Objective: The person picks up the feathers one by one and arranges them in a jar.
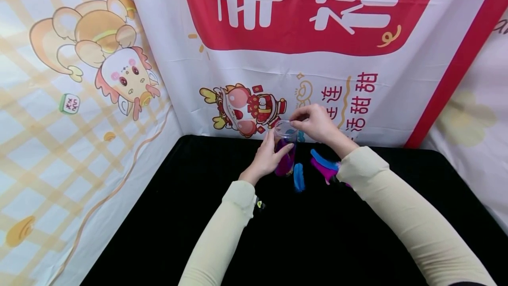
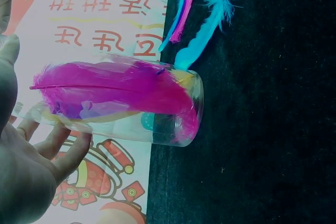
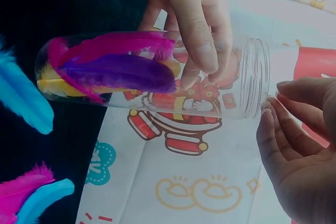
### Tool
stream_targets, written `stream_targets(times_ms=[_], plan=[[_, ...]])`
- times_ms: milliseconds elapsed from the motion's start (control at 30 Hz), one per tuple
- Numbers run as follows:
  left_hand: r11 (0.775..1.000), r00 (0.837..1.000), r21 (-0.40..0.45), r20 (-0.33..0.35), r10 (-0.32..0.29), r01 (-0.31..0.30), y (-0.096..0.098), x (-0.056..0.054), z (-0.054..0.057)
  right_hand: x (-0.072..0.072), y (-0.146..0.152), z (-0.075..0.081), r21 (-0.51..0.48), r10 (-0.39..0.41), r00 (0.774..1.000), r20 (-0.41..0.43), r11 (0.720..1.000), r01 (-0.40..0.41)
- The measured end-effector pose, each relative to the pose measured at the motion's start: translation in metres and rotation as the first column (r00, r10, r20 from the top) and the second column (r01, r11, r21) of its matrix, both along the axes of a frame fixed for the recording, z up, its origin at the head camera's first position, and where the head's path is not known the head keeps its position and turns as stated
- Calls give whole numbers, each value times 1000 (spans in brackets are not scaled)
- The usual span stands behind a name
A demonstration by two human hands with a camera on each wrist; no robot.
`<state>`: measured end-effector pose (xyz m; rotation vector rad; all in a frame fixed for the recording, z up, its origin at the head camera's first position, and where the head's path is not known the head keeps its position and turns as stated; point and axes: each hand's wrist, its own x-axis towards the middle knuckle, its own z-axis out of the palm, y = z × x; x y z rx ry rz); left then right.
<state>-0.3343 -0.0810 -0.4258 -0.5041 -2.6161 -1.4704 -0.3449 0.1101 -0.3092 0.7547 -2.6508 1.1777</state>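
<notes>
My left hand (image 1: 267, 156) grips a clear jar (image 1: 286, 130) around its side, thumb and fingers on opposite sides. Inside the jar lie a magenta feather (image 2: 115, 85), a purple feather (image 3: 118, 72) and a yellow feather (image 3: 60, 83), bunched toward its bottom. The jar has no lid on its mouth. My right hand (image 1: 315, 122) is at the mouth, where its curled thumb and fingertips pinch the rim (image 3: 257, 80). A blue feather (image 1: 299, 178) lies on the black table right beside the jar.
Further right, another blue feather (image 1: 323, 159) and a magenta feather (image 1: 326, 171) lie together on the black table (image 1: 317, 233), partly hidden by my right sleeve. A printed cloth (image 1: 246, 39) hangs directly behind the table's far edge, and a patterned cloth (image 1: 59, 122) hangs at the left.
</notes>
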Motion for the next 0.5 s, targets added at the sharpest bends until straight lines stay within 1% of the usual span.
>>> stream_targets(times_ms=[333, 500], plan=[[1000, 1000, 6, 23, 4, -4, 0, 1, 0, 3, 8, 3, 5, 11, 1000, 1, 1000, -11], [1000, 1000, 4, 15, 5, -5, 0, 1, 0, 5, 12, 2, -1, 18, 1000, 8, 1000, -18]])
